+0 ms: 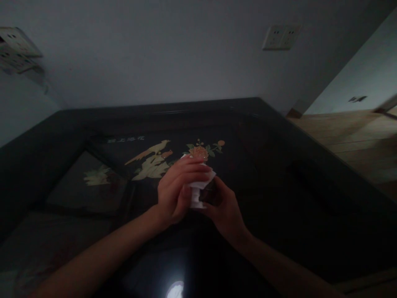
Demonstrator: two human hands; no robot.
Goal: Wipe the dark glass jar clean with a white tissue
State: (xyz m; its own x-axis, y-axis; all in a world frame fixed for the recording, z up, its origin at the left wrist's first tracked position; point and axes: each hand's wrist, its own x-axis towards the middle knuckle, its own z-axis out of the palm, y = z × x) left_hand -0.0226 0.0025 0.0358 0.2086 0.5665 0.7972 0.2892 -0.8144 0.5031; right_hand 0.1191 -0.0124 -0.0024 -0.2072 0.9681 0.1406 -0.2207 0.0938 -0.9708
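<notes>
My left hand (182, 186) is closed around a folded white tissue (196, 196), pressing it against a small dark object (208, 193). From the other side, the fingers of my right hand (226, 209) grip that dark object; dim light and my fingers hide its kind. Both hands meet over the middle of a glossy black tabletop (263, 231). Just beyond my fingertips lies an inlaid picture of an orange flower (199, 152) with green leaves. A long-tailed bird (151, 151) on a pale rock is inlaid to its left.
A pale wall (161, 54) runs along the table's far edge. On it are a double socket (282, 37) at the right and more sockets (17, 45) at the left. A wooden floor (350, 134) shows beyond the right edge. A bright reflection (175, 289) glares at the front.
</notes>
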